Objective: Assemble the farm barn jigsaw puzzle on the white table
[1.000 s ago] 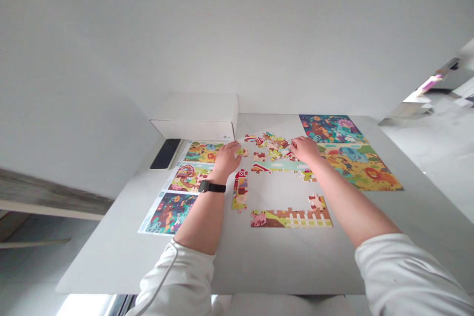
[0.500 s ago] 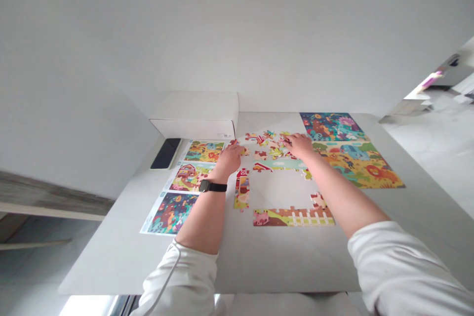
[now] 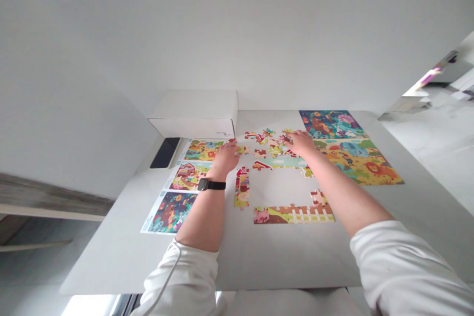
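Some of the farm jigsaw border (image 3: pixel 279 215) is hidden at its upper right by the right forearm (image 3: pixel 348 192); the left arm (image 3: pixel 203 217) covers edges of one printed sheet (image 3: pixel 188 176) with three scenes. The right hand (image 3: pixel 300 143) bends its fingers over loose jigsaw pieces (image 3: pixel 261 137) beyond the border; whether they pinch one cannot be told. The left hand's (image 3: pixel 226 157) grip, beside other pieces, is unclear. The table (image 3: pixel 281 256) also holds one phone (image 3: pixel 165 153), one white box (image 3: pixel 192 128) and two animal pictures (image 3: pixel 363 162).
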Demonstrator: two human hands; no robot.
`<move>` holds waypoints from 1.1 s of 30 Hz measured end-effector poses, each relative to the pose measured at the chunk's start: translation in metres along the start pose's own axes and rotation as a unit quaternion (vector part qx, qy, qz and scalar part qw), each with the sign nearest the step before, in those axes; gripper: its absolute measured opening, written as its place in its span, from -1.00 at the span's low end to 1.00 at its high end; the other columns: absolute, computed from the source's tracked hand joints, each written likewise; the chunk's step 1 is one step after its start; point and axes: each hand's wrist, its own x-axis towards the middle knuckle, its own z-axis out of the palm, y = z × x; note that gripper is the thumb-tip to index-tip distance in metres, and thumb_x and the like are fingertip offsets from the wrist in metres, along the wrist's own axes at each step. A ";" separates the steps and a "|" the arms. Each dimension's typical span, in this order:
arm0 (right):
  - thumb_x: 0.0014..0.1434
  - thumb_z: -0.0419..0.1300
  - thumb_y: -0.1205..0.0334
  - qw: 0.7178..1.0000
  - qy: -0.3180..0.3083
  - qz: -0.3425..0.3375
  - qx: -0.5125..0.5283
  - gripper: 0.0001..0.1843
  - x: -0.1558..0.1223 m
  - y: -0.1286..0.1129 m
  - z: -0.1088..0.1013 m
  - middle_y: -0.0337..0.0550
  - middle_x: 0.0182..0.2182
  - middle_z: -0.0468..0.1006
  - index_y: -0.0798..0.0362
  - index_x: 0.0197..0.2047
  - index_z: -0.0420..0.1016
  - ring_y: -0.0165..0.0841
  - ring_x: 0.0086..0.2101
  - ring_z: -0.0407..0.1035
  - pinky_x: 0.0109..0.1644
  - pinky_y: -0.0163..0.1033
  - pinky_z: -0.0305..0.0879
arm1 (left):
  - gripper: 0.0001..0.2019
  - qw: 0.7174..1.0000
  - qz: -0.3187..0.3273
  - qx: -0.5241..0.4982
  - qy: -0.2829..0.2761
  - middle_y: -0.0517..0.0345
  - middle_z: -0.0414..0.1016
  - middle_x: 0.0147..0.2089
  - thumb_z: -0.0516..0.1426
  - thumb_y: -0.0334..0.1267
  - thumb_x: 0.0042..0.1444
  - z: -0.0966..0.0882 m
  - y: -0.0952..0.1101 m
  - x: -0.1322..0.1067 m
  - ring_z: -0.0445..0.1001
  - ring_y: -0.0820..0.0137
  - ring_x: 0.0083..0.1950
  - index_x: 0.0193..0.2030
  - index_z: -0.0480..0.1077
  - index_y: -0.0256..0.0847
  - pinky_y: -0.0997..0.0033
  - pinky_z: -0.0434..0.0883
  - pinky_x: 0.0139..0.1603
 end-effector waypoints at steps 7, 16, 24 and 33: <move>0.38 0.28 -0.19 0.998 -0.026 -0.047 0.036 -0.40 -0.011 -0.003 -0.001 0.08 0.39 0.44 -0.13 0.38 0.57 0.09 0.31 0.36 0.38 0.10 0.34 | -0.73 1.000 0.004 -0.011 0.025 -0.14 0.59 0.31 0.26 -0.29 0.28 -0.006 0.009 0.000 0.52 -0.01 0.37 0.09 0.64 -0.17 -0.09 0.41 0.47; 0.44 0.22 0.12 0.988 -0.049 -0.143 0.030 -0.51 -0.011 -0.027 0.007 -0.13 0.42 0.44 -0.35 0.38 0.58 0.00 0.42 0.28 0.52 0.11 0.17 | -0.69 0.972 0.212 -0.097 -0.016 0.04 0.68 0.23 0.12 -0.29 0.43 0.007 0.037 0.005 0.59 0.21 0.30 0.15 0.65 -0.06 0.09 0.48 0.43; 0.39 0.27 0.06 0.993 -0.057 -0.093 0.037 -0.36 -0.004 -0.030 0.000 0.03 0.46 0.38 -0.20 0.50 0.44 0.12 0.45 0.21 0.53 0.23 0.14 | -0.64 0.989 0.144 -0.026 -0.015 -0.05 0.60 0.34 0.16 -0.29 0.37 0.010 0.023 0.003 0.53 0.09 0.39 0.22 0.62 -0.13 -0.03 0.41 0.49; 0.23 0.49 0.06 0.985 -0.003 -0.152 0.079 -0.56 -0.011 -0.016 0.007 0.10 0.33 0.51 -0.06 0.15 0.69 0.03 0.32 0.38 0.45 0.15 0.26 | -0.58 0.998 0.065 -0.016 0.015 -0.14 0.58 0.33 0.13 -0.34 0.33 0.001 0.018 0.005 0.52 0.09 0.37 0.30 0.51 -0.24 0.03 0.42 0.46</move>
